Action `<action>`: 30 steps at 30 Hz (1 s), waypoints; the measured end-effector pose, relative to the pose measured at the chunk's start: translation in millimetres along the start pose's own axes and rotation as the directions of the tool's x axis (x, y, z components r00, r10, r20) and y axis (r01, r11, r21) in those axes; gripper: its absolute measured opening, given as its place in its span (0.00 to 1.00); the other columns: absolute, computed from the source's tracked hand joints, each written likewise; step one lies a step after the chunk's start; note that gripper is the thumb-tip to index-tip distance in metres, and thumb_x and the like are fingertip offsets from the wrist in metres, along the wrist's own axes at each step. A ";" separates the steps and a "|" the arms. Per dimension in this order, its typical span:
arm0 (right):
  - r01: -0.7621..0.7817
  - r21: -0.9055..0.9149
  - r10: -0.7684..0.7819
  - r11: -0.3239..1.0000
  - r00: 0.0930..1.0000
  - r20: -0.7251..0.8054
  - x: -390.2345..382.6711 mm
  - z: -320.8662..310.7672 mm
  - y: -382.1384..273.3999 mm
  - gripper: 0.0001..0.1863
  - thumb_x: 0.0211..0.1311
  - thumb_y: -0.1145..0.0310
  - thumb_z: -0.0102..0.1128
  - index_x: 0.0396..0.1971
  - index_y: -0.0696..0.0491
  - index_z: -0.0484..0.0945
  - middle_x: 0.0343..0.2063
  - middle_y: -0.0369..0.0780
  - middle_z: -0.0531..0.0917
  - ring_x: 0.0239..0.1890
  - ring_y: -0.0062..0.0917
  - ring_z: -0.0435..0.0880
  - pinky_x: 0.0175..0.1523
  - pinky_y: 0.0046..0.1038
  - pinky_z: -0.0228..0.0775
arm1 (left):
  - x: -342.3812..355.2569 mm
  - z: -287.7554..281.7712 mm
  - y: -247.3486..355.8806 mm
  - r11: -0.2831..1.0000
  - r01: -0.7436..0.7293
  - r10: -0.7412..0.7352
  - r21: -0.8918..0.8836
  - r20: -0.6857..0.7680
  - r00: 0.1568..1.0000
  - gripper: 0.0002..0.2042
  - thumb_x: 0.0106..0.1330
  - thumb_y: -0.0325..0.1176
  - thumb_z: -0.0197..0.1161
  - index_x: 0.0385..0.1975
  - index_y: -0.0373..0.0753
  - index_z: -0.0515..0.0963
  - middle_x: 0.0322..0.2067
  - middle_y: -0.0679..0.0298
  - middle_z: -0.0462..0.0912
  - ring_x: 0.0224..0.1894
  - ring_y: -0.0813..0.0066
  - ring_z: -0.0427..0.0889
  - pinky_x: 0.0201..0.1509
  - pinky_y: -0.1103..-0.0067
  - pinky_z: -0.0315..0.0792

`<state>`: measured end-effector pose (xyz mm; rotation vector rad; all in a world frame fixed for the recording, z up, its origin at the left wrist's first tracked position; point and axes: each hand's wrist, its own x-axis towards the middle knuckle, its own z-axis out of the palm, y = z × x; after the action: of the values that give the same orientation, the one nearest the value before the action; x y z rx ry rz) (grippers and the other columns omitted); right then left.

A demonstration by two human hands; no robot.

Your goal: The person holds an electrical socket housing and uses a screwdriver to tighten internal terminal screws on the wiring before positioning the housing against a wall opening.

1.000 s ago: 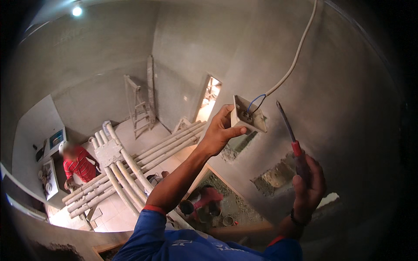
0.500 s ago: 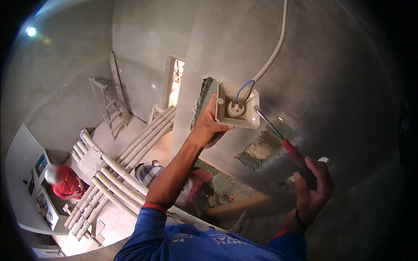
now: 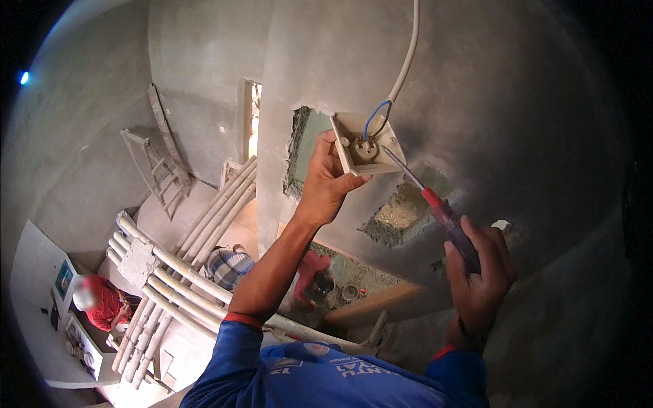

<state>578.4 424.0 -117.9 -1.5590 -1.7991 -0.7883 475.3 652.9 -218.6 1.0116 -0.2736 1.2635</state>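
My left hand point(image 3: 325, 194) grips a square, cream junction box point(image 3: 350, 126) from its left side, its open face turned up toward me. Inside sits a round terminal fitting point(image 3: 366, 149), with blue and dark wires point(image 3: 371, 115) running from a cream cable point(image 3: 405, 62) above. My right hand point(image 3: 476, 258) is closed round a screwdriver point(image 3: 433, 202) with a red-and-dark handle; its tip reaches into the box beside the fitting, whether touching it I cannot tell.
Rough wall cutouts point(image 3: 401, 204) lie behind the box. Below are a scaffold of pale poles point(image 3: 187, 285), a worker in red point(image 3: 103, 306), another in striped cloth point(image 3: 223, 265), a leaning wooden ladder point(image 3: 153, 170) and white cabinets point(image 3: 37, 272).
The screwdriver tip has moved from outside the box to inside it. The box has turned to show its interior more fully. The view has shifted, and the striped-clad worker shows more.
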 end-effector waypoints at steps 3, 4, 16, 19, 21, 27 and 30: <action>-0.035 0.027 0.036 0.999 0.999 -0.024 3.9 4.2 1.3 0.18 0.49 0.80 0.66 0.43 0.60 0.78 0.30 0.44 0.80 0.30 0.30 0.80 0.33 0.27 0.72 | 1.0 5.0 4.9 0.998 -0.007 0.008 0.057 -0.021 1.000 0.30 0.52 0.17 0.67 0.53 0.39 0.60 0.48 0.62 0.74 0.52 0.74 0.75 0.57 0.78 0.70; -0.029 0.031 0.030 0.999 0.999 -0.030 5.5 5.6 1.8 0.17 0.49 0.80 0.66 0.42 0.60 0.78 0.30 0.44 0.80 0.30 0.30 0.80 0.33 0.27 0.72 | 0.6 5.8 5.5 0.998 -0.004 0.005 0.063 -0.031 1.000 0.30 0.52 0.17 0.68 0.53 0.38 0.60 0.48 0.62 0.74 0.53 0.74 0.75 0.57 0.77 0.70; -0.009 0.028 0.011 1.000 0.999 -0.046 4.9 13.8 9.5 0.16 0.50 0.76 0.68 0.39 0.57 0.76 0.28 0.44 0.81 0.30 0.32 0.84 0.33 0.30 0.77 | 4.1 -5.7 5.8 0.981 0.101 -0.100 -0.167 0.016 0.995 0.29 0.54 0.18 0.66 0.55 0.39 0.60 0.49 0.63 0.72 0.53 0.73 0.73 0.59 0.75 0.67; -0.014 0.039 0.016 0.999 0.999 -0.045 2.9 18.3 13.5 0.16 0.50 0.76 0.69 0.40 0.56 0.76 0.28 0.44 0.80 0.30 0.32 0.84 0.33 0.29 0.77 | 3.9 -14.2 2.3 0.982 0.094 -0.097 -0.166 -0.013 0.995 0.29 0.54 0.17 0.66 0.55 0.39 0.60 0.49 0.63 0.72 0.53 0.73 0.73 0.59 0.75 0.67; -0.013 0.039 0.015 0.999 0.999 -0.051 1.4 21.8 16.1 0.17 0.49 0.76 0.68 0.41 0.56 0.76 0.29 0.44 0.80 0.29 0.32 0.83 0.33 0.29 0.76 | 5.5 -18.4 0.3 0.986 0.082 -0.086 -0.143 -0.024 0.996 0.29 0.54 0.17 0.65 0.55 0.38 0.60 0.49 0.62 0.72 0.53 0.72 0.73 0.59 0.75 0.67; -0.137 0.041 0.135 0.990 0.990 0.043 -9.3 29.4 19.7 0.17 0.52 0.73 0.63 0.44 0.57 0.75 0.34 0.43 0.79 0.35 0.31 0.80 0.39 0.27 0.72 | 3.1 -38.4 8.0 0.973 0.093 -0.068 0.213 -0.120 0.990 0.30 0.49 0.18 0.66 0.54 0.36 0.62 0.49 0.63 0.73 0.54 0.73 0.72 0.61 0.75 0.64; -0.214 0.017 0.215 0.977 0.976 -0.047 -23.5 24.5 31.0 0.20 0.58 0.65 0.60 0.49 0.58 0.75 0.37 0.42 0.79 0.40 0.29 0.78 0.45 0.25 0.68 | 6.0 -25.4 -2.1 0.981 0.099 -0.084 0.164 -0.094 0.992 0.31 0.48 0.17 0.65 0.54 0.38 0.61 0.48 0.65 0.70 0.55 0.73 0.69 0.61 0.77 0.63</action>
<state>609.9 432.3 -150.3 -1.6781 -1.5659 -0.7049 470.4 676.1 -229.9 1.0976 -0.0522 1.2584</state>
